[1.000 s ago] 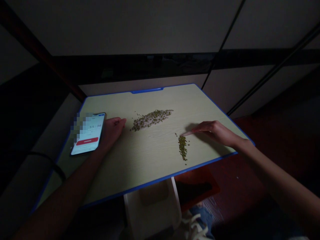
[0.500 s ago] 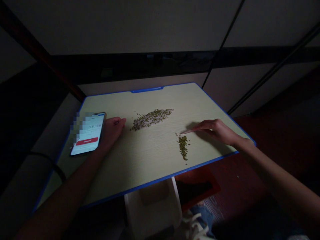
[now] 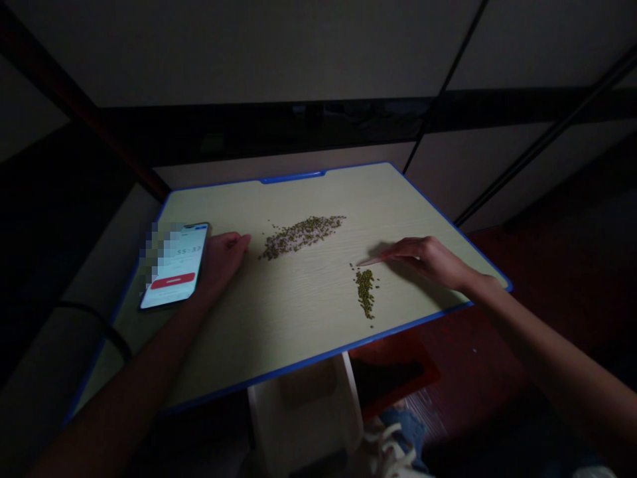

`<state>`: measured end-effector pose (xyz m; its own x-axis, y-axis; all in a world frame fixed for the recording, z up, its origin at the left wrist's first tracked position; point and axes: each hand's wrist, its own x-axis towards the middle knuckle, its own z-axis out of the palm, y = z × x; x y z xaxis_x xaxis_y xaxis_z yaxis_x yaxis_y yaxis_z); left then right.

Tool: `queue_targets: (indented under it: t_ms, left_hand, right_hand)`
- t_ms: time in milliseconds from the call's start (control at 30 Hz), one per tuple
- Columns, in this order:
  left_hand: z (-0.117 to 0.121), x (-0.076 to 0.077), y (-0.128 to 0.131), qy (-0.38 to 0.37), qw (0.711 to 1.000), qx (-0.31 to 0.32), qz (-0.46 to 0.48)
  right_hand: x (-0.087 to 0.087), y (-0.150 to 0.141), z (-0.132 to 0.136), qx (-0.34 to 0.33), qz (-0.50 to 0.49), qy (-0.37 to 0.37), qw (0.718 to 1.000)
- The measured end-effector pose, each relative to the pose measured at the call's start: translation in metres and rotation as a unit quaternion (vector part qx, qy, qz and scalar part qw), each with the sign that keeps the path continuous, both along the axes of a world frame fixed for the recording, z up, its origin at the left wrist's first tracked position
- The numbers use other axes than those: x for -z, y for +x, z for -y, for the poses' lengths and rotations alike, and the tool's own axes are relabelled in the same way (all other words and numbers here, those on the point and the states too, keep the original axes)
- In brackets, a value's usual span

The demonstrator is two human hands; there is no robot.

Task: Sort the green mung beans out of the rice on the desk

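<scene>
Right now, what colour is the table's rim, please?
The rim is blue, clearest in the head view.

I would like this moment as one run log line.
left hand: curled beside phone | right hand: extended toward small grain pile | larger grain pile: on blue-edged table, between hands

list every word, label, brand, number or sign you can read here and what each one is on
"55:37": on the lit screen of the phone; blocky pixels cover the part of the screen left of it, so any digits there cannot be read.
Pale mark on the red button on that screen: too small to read.
Faint lines above and below the number: too blurred to read.
No other readable text shows.
</scene>
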<state>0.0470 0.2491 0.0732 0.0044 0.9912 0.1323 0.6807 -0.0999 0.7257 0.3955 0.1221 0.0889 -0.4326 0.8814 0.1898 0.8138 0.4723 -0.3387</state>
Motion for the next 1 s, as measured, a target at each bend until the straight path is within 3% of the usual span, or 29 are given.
queue_targets:
  t_ms: [500,1000]
  left_hand:
    - [0.0,-0.002,0.001,0.001,1.0,0.0,-0.011]
    - [0.0,0.0,0.0,0.001,1.0,0.004,-0.007]
  right_hand:
    - [-0.003,-0.005,0.004,-0.024,0.011,-0.014,1.0]
    - [-0.004,-0.011,0.003,0.011,0.038,-0.006,0.999]
